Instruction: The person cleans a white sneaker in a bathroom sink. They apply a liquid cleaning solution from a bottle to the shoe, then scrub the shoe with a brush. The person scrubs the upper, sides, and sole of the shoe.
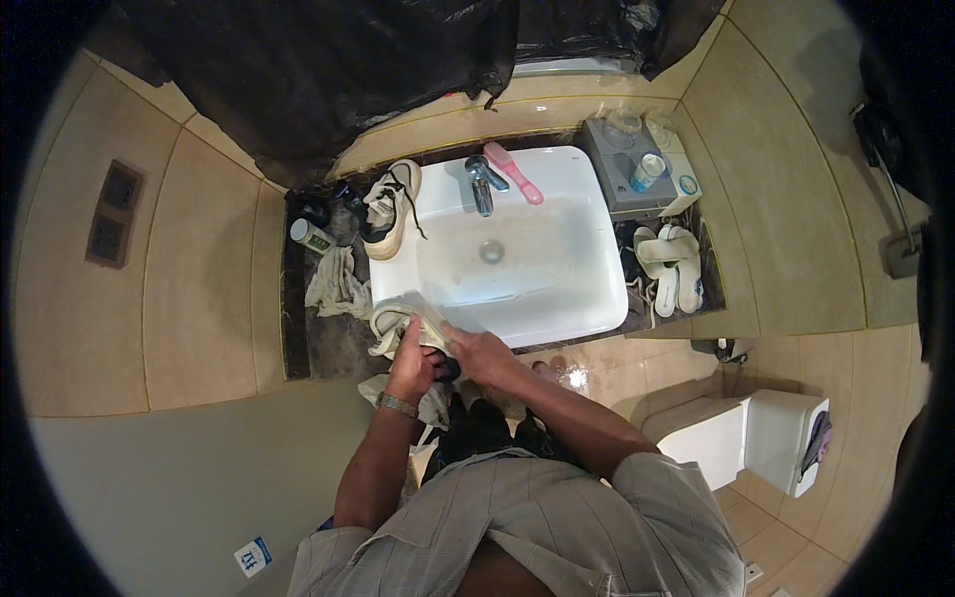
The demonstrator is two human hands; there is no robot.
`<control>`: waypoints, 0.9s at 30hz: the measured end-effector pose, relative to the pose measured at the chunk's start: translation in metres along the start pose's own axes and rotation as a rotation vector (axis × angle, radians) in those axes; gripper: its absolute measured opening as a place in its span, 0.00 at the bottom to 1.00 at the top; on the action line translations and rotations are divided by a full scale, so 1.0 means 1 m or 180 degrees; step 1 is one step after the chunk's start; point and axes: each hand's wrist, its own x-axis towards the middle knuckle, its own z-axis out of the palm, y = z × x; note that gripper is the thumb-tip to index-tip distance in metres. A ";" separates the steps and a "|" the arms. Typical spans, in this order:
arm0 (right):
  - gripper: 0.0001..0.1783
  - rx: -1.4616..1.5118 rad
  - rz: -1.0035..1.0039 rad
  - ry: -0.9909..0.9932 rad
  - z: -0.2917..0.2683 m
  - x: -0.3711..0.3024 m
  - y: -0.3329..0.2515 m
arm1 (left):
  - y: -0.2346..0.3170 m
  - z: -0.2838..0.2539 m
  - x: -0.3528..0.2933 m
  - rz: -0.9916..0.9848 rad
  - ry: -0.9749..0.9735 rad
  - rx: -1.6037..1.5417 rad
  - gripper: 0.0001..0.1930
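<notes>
nearest my camera is the grey shirt [428, 527], with both bare forearms reaching past it toward the sink [577, 264]. i see the left hand [406, 368], a watch [398, 404] at its wrist, grasping a pale shoe [389, 323] at the sink's near left corner. the right hand [481, 358] is at the shoe's right edge; its fingers are poorly shown from here, so i cannot tell whether it grips anything. a laced sneaker [386, 211] rests on the far left rim. i have a pink brush [515, 174] lying just beside the tap [481, 187], a crumpled cloth [340, 284] on the counter [343, 348] at left, and white slippers [668, 261] at right, near a grey box [609, 179].
</notes>
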 end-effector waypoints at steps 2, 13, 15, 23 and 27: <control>0.27 0.0093 -0.0087 0.0109 0.002 -0.002 0.002 | -0.011 0.000 0.004 0.0331 0.0264 -0.0027 0.21; 0.26 0.0218 -0.0253 0.0121 -0.010 -0.040 0.000 | -0.023 -0.014 0.015 0.0182 0.0492 0.0102 0.16; 0.27 0.0276 -0.0295 0.0422 0.008 -0.006 0.012 | -0.026 -0.020 0.026 0.0196 0.0440 0.0094 0.16; 0.26 -0.0018 0.0080 -0.0433 -0.050 -0.087 0.009 | -0.026 -0.023 0.021 0.0113 0.0359 -0.0146 0.17; 0.27 0.0415 -0.0408 0.0190 -0.010 -0.039 0.014 | -0.021 0.000 0.009 0.0296 0.0533 -0.0329 0.17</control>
